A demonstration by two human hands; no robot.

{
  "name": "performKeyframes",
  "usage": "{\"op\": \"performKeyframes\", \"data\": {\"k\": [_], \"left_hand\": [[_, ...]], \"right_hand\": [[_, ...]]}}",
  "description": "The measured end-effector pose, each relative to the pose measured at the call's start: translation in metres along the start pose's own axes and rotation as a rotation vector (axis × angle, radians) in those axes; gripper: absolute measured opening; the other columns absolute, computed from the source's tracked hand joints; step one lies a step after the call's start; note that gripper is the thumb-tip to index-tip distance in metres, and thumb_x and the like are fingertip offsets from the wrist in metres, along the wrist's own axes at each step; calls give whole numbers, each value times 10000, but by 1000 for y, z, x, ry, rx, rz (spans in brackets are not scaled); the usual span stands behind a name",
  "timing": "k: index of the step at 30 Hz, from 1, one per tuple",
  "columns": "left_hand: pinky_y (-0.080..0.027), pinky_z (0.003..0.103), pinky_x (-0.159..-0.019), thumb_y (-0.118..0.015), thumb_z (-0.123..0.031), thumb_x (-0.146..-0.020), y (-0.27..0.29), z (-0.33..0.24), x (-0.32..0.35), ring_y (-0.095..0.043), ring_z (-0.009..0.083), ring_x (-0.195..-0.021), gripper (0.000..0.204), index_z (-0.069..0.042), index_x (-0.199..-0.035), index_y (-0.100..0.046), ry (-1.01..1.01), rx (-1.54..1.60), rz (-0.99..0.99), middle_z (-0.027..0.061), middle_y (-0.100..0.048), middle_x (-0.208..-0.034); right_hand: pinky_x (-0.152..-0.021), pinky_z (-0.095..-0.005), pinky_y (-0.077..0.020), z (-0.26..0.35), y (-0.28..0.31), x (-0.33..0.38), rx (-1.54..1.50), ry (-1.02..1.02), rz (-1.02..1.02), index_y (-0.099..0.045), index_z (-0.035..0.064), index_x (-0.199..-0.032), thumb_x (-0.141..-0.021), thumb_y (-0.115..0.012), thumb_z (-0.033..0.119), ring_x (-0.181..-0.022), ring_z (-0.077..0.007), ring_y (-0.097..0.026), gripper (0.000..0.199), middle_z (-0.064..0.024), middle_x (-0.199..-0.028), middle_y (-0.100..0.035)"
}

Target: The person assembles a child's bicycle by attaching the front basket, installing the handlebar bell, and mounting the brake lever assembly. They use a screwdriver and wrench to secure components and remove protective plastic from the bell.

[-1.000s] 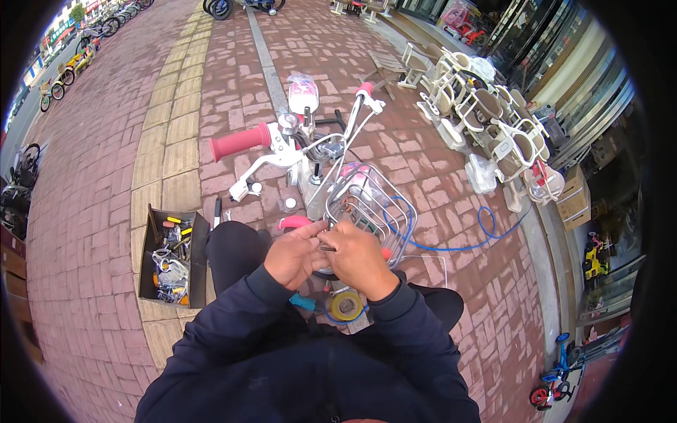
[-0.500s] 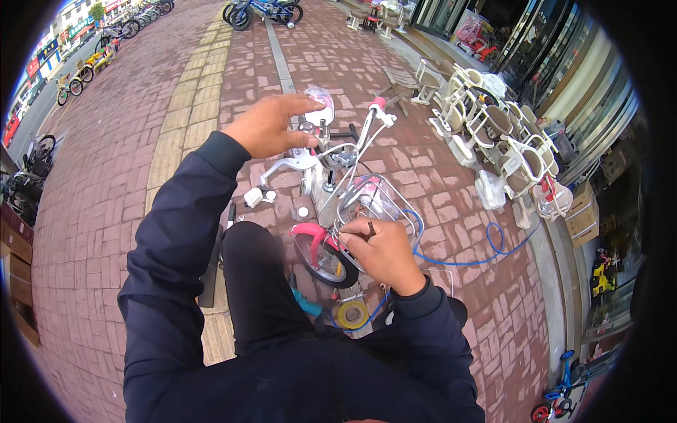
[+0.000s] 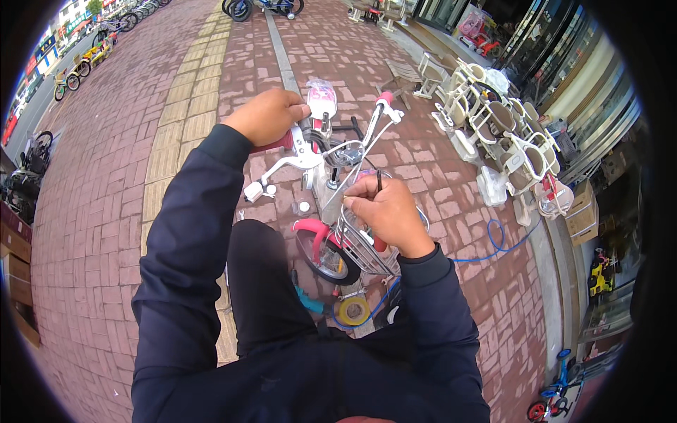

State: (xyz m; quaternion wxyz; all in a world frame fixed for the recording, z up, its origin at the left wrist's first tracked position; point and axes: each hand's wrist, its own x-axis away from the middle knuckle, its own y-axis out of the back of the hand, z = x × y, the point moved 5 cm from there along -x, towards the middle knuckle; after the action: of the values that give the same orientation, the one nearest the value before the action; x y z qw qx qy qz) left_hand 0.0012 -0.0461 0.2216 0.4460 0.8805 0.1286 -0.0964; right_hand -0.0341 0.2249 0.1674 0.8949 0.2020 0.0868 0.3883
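Note:
Before me lies a partly assembled child's bicycle with a white frame (image 3: 305,156) and a pink front fender (image 3: 309,225) over its front wheel (image 3: 330,266). My left hand (image 3: 266,118) is pinched closed over the near-left part of the handlebar area, above a dark red bar; what its fingertips hold is hidden. My right hand (image 3: 388,213) is closed over the silver wire basket (image 3: 363,247), with a thin dark rod (image 3: 379,180) sticking up between its fingers. A pink handlebar grip (image 3: 386,97) and a plastic-wrapped white and pink pad (image 3: 322,100) are beyond my hands.
A yellow tape roll (image 3: 352,311) and a teal tool (image 3: 307,299) lie by my knees. A blue hose (image 3: 497,243) curls to the right. White and beige child seats (image 3: 493,127) are stacked near the shopfront, beside a cardboard box (image 3: 582,215). Bicycles (image 3: 264,8) stand far ahead.
My left hand has closed from spread fingers and dropped onto the bicycle. My right hand has moved up and right with the rod. The basket has shifted downward, and the handlebar has turned slightly.

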Motion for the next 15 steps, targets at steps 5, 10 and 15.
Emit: {"op": "performKeyframes", "data": {"k": [5, 10, 15], "left_hand": [[-520, 436, -865, -625, -278, -1052, 2, -2, 2, -680, 376, -914, 317, 10, -1140, -724, 29, -38, 9, 213, -732, -987], [-521, 448, -867, -652, -265, -1028, -1, -1, 2, -680, 398, -937, 309, 12, -1148, -719, 59, -11, 23, 231, -724, -1008], [-531, 529, -857, -662, -292, -985, 0, 3, 1, -689, 468, -958, 330, 14, -1090, -728, 16, -41, -29, 274, -725, -979]], "right_hand": [[-587, -270, -499, 21, 2, -33, -68, 121, -19, -682, -26, -836, -893, -722, 53, -652, -76, -628, 106, -57, -784, -715], [-612, -426, -489, 41, -2, -60, 121, 213, -74, -607, -8, -799, -781, -673, 97, -657, -306, -654, 126, -164, -701, -655], [-629, -433, -518, 54, -8, -79, 258, 236, -82, -614, 1, -818, -787, -673, 102, -646, -290, -682, 121, -162, -715, -677]]}}
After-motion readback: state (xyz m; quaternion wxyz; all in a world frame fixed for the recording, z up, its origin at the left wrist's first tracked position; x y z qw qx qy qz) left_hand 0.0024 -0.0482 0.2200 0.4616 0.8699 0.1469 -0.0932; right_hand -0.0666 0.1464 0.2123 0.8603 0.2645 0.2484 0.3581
